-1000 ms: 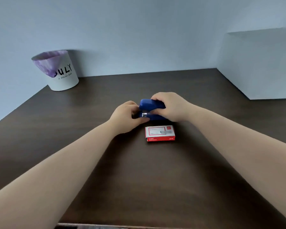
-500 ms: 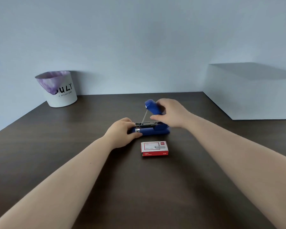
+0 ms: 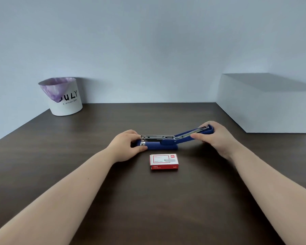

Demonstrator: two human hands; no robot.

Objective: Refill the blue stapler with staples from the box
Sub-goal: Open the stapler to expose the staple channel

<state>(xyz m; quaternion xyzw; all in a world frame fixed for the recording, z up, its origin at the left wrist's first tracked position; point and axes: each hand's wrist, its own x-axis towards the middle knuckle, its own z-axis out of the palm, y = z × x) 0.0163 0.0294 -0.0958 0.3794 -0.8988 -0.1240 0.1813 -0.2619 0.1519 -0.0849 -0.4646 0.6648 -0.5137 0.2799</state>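
The blue stapler [image 3: 163, 146] lies lengthwise on the dark wooden table [image 3: 148, 200], swung fully open. Its metal staple channel shows on top of the base, and the blue lid stretches out flat to the right. My left hand [image 3: 126, 146] grips the left end of the base. My right hand [image 3: 215, 137] holds the far end of the lid. Just in front of the stapler, closer to me, lies the red and white staple box [image 3: 163, 162], closed and apart from both hands.
A white bin with a purple liner [image 3: 62, 96] stands at the table's back left corner. A large white box [image 3: 265, 103] sits at the back right against the wall.
My right hand has swung the stapler lid from tilted upward over to lying flat on the right. My left hand has stayed on the base. The camera has tilted up a little.
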